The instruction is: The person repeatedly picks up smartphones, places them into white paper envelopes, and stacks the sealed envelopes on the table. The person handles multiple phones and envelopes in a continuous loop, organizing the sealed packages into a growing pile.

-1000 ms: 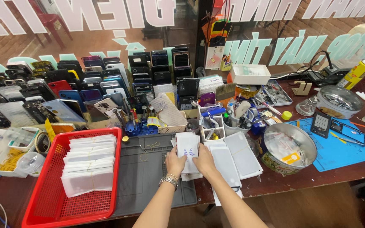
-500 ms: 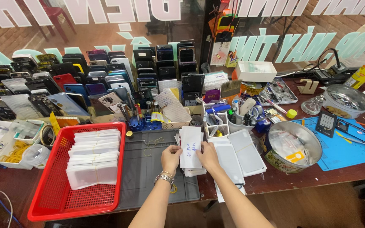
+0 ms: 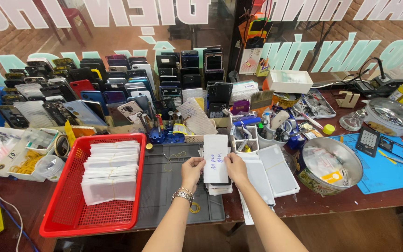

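Pinching a white envelope (image 3: 215,158), both hands' fingers (image 3: 200,162) hide the stack (image 3: 220,188) underneath.

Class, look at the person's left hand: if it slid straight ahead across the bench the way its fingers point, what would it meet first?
Probably the blue tool holder at the mat's far edge; the left hand, pinching the white packet, points up and slightly left across bare grey mat. Depth is unclear.
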